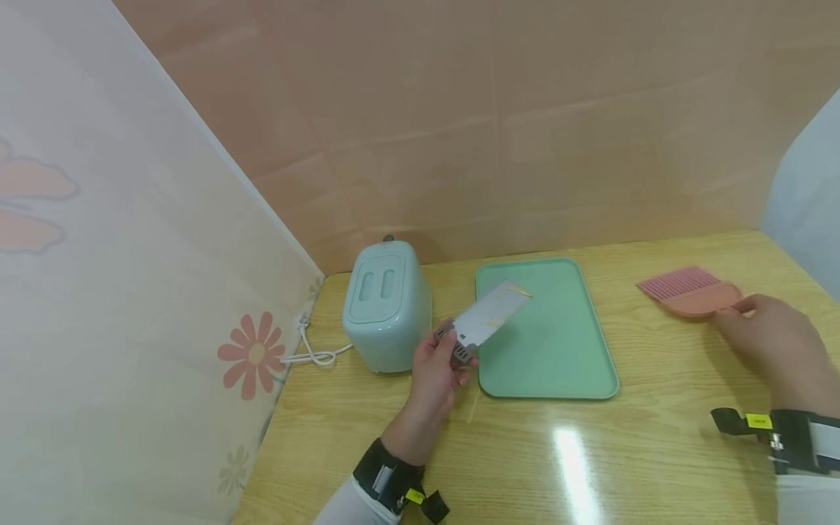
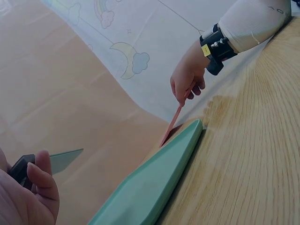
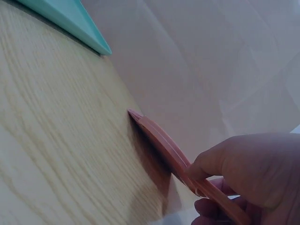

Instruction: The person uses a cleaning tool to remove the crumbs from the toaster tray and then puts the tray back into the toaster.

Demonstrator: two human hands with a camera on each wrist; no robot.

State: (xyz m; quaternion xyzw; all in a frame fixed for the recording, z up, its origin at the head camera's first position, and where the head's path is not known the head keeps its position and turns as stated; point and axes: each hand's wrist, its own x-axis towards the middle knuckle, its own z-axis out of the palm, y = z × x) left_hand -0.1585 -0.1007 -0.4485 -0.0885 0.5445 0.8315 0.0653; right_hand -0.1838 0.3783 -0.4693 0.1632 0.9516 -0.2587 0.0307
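My left hand (image 1: 436,372) grips the grey slotted end of a flat, thin white piece (image 1: 492,313) with yellow marks. This piece is held over the left side of a mint-green tray (image 1: 551,350); in the left wrist view it shows edge-on, like a blade. To the right of the tray my right hand (image 1: 777,339) pinches a coral, comb-like tool (image 1: 705,297) with a rounded back and a pink ridged end. In the right wrist view the tool's far end reaches down close to the table, and the fingers hide part of its near end.
A pale mint toaster (image 1: 387,306) stands left of the tray, its white cord (image 1: 321,357) lying by the left wall. A tan backdrop (image 1: 492,131) rises behind the wooden table (image 1: 525,467). Black camera straps (image 1: 390,474) go round both wrists.
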